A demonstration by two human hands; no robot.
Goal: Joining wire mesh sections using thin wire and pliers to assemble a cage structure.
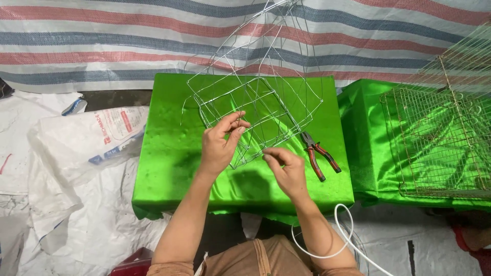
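The left hand pinches a strand of the wire frame, steadying it above the green-covered table; the right hand grips its lower edge, perhaps twisting wire, though the fingertips are unclear; red-handled pliers lie close beside; a mesh cage sits farther right.

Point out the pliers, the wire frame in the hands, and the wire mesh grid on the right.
pliers (308,139): head view, on the pivot.
wire frame (258,105): head view, on its middle wires.
wire mesh grid (434,148): head view, on its flat centre.
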